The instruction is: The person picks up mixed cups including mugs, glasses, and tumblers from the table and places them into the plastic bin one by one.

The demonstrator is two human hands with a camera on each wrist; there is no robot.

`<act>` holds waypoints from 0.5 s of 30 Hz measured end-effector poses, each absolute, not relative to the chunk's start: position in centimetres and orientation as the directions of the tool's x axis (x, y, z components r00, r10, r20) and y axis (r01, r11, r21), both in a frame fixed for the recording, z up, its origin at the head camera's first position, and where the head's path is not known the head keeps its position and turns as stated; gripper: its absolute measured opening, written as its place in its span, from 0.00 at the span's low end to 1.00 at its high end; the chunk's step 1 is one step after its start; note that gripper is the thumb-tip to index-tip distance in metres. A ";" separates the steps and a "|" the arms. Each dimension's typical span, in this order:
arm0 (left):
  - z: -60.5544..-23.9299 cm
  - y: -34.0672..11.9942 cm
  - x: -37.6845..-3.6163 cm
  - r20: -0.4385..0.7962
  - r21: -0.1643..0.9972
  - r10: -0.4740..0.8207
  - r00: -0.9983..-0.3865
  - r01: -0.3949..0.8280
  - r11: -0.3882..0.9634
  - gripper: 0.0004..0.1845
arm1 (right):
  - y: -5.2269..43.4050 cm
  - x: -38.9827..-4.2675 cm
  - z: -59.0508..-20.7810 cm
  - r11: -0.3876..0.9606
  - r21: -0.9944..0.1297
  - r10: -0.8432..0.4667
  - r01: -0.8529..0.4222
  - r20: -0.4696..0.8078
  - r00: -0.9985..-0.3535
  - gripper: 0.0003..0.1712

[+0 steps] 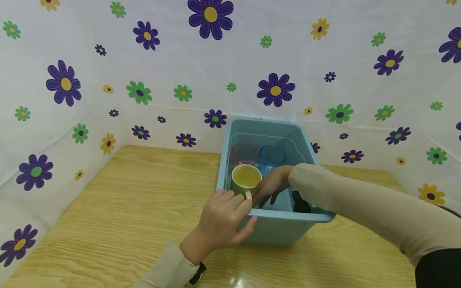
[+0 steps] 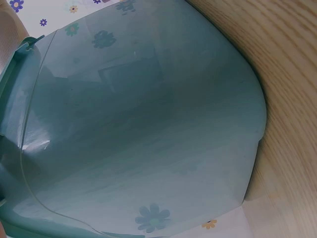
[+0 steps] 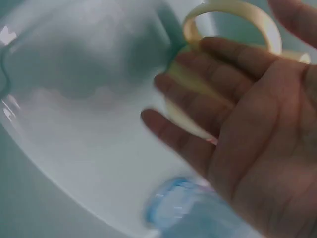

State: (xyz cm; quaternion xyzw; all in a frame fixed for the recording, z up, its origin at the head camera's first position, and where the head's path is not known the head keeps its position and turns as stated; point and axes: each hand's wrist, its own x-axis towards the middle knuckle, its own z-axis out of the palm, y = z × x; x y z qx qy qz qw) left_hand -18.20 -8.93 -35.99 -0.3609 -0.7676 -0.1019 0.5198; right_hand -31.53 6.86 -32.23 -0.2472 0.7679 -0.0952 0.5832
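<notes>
A light-blue plastic bin (image 1: 277, 230) stands on the wooden table. My left hand (image 1: 225, 216) grips its near rim, fingers over the edge and thumb outside. Just behind these fingers stands an upright mug (image 1: 246, 177), yellow inside and green outside, its handle facing the near rim. My right hand (image 1: 271, 185) reaches into the bin beside the mug. In the right wrist view, the palm shows and the fingers (image 3: 173, 134) are extended alongside the mug, near its handle (image 3: 273, 33). Behind the mug are a red-rimmed clear cup (image 1: 242, 154) and a blue clear cup (image 1: 272, 157).
A dark object (image 1: 300, 203) lies in the bin's near right corner, partly covered by the right sleeve (image 1: 335, 188). A white flowered cloth (image 1: 230, 60) hangs behind the table and at both sides. Wooden tabletop (image 1: 144, 200) extends left of the bin.
</notes>
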 end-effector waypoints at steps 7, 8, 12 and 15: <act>-35.9 -8.9 -18.2 0.869 -0.217 0.450 -0.205 0.660 0.719 0.23 | 6.5 -30.1 -28.7 0.731 -0.297 -0.554 -0.614 -0.784 -0.280 0.25; -35.9 -8.9 -18.1 0.869 -0.215 0.450 -0.207 0.660 0.720 0.23 | 6.5 -29.9 -28.0 0.722 -0.290 -0.567 -0.628 -0.768 -0.297 0.25; -35.8 -8.9 -18.1 0.871 -0.223 0.449 -0.198 0.656 0.721 0.22 | 6.7 -28.9 -25.7 0.706 -0.243 -0.612 -0.665 -0.683 -0.399 0.29; -35.7 -8.8 -18.2 0.875 -0.230 0.448 -0.185 0.656 0.719 0.22 | 6.8 -28.0 -24.9 0.682 -0.168 -0.646 -0.712 -0.593 -0.479 0.32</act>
